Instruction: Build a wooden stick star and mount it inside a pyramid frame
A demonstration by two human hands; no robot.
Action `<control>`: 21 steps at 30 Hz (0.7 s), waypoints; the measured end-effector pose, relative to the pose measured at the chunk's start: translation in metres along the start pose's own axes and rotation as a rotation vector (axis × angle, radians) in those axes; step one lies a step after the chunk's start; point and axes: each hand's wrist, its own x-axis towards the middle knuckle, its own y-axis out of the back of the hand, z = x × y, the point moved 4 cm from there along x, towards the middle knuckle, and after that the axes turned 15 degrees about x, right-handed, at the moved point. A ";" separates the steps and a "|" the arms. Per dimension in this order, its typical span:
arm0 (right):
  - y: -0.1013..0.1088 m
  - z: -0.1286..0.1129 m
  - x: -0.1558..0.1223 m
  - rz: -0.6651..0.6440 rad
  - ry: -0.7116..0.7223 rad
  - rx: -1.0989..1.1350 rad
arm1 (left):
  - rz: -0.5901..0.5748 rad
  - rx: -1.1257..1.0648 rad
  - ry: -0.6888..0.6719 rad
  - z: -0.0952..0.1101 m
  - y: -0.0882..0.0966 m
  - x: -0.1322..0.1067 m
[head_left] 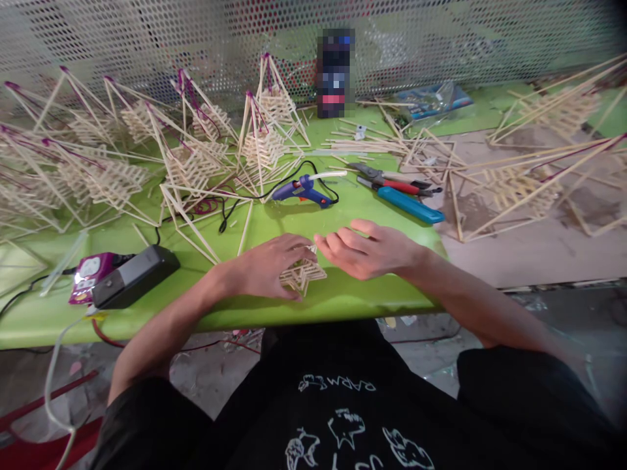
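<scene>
My left hand (272, 266) lies over a small stacked stick piece (304, 274) near the front edge of the green table (147, 307), fingers curled around it. My right hand (365, 249) hovers just to the right of that piece, fingers loosely bent and slightly apart, its fingertips close to the piece's top. I cannot make out anything held in the right hand.
A blue glue gun (304, 190) lies behind my hands. Pliers (392, 181) and a blue cutter (410, 205) lie to its right. Several finished stick pyramids (259, 140) crowd the left and back. A black box (134, 277) and a pink packet (88, 273) sit at the left. Loose sticks (372, 145) lie at the back.
</scene>
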 end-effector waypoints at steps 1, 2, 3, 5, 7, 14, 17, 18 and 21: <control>0.000 0.000 -0.001 0.016 -0.019 -0.021 | -0.004 -0.005 0.004 -0.001 0.000 0.000; 0.000 0.000 -0.003 0.036 -0.045 -0.018 | -0.003 -0.011 0.011 -0.002 0.000 0.000; 0.000 0.001 -0.004 0.059 -0.076 0.014 | 0.001 -0.019 0.013 -0.003 0.001 0.000; -0.002 0.004 -0.008 0.128 -0.142 0.142 | 0.024 -0.031 0.010 -0.004 0.003 0.000; -0.002 0.007 -0.010 0.221 -0.197 0.292 | 0.048 -0.047 0.008 -0.003 0.007 0.000; 0.014 0.020 -0.011 0.617 -0.631 0.699 | 0.145 -0.167 0.037 -0.003 0.024 0.000; 0.012 0.026 -0.017 0.749 -0.961 0.842 | 0.177 -0.211 0.031 -0.007 0.024 -0.001; 0.009 0.028 -0.020 0.810 -1.023 0.895 | 0.188 -0.223 0.039 -0.008 0.024 -0.001; -0.002 0.035 -0.027 0.979 -1.069 1.028 | 0.227 -0.260 0.071 -0.010 0.024 -0.001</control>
